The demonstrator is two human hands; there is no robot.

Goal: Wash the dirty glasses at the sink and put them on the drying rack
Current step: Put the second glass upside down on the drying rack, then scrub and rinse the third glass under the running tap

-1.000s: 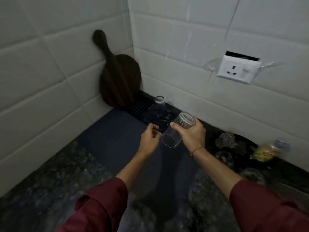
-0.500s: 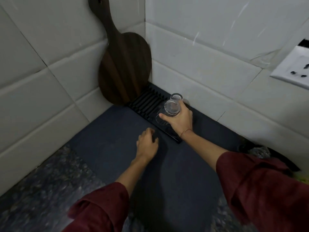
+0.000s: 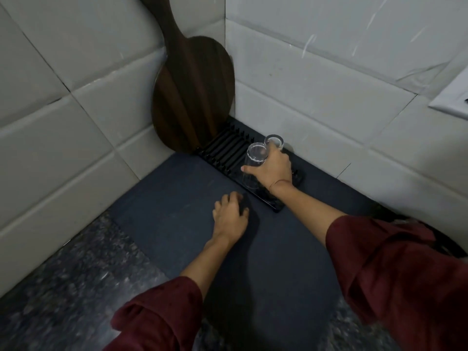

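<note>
My right hand (image 3: 273, 171) grips a clear drinking glass (image 3: 255, 158), held upside down with its base up, standing on the black slatted drying rack (image 3: 222, 150) in the corner. A second clear glass (image 3: 274, 141) stands upside down on the rack just behind it, partly hidden by my fingers. My left hand (image 3: 231, 216) rests palm down, fingers curled, on the dark blue mat (image 3: 164, 198) in front of the rack and holds nothing.
A dark wooden paddle board (image 3: 192, 97) leans in the tiled corner behind the rack. A white wall socket (image 3: 453, 97) is at the right edge. Speckled granite counter (image 3: 63, 287) surrounds the mat. Some dark items lie at the far right, behind my right sleeve.
My right hand carried the glass from mid-air forward to the rack and set it down upside down. My left hand dropped onto the mat. The view moved closer to the corner.
</note>
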